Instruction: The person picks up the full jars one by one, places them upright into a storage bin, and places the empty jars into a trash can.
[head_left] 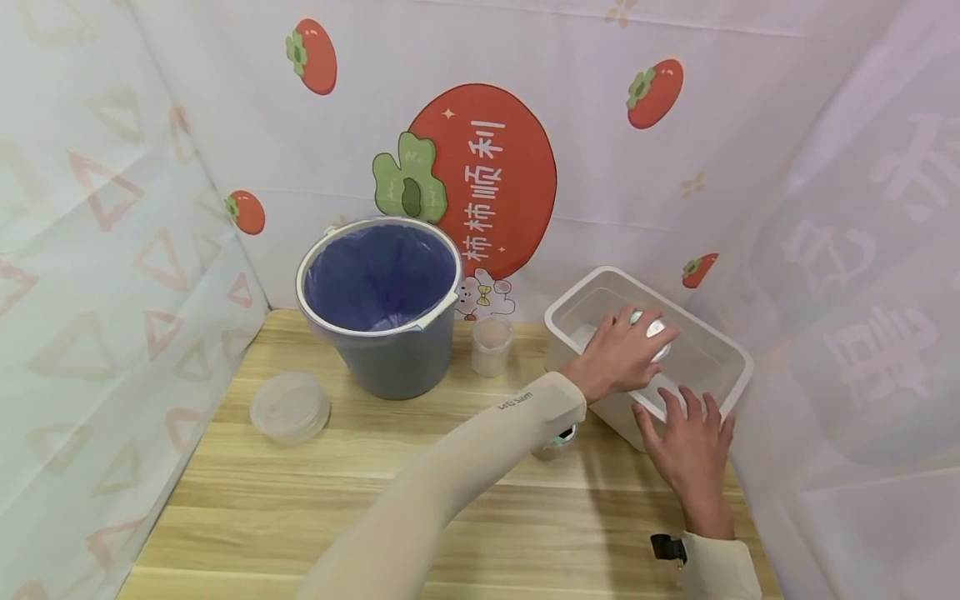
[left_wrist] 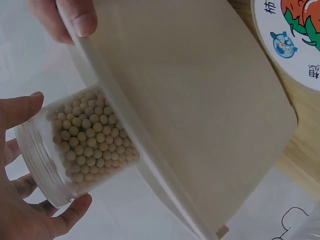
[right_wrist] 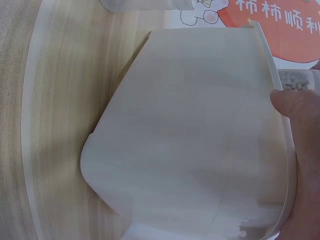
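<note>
My left hand (head_left: 617, 354) grips a clear jar (left_wrist: 92, 137) by its lid end, tilted over the white plastic bin (head_left: 738, 375). Small round beige beads or beans fill the jar; which they are I cannot tell. In the left wrist view, thumb and fingers curl round the jar's rim, and its far end overlaps the bin's edge. My right hand (head_left: 690, 450) holds the bin's near rim, its thumb (right_wrist: 286, 102) outside and fingers over the inner side. The bin's floor is mostly hidden by my left hand.
Left of centre stands a grey bucket (head_left: 397, 367) with a purple liner. Beside it is a small clear container (head_left: 492, 348). A round translucent tub (head_left: 290, 408) sits at the table's left. Another small container (head_left: 553, 448) is partly hidden under my left forearm. Printed cloth walls enclose the table.
</note>
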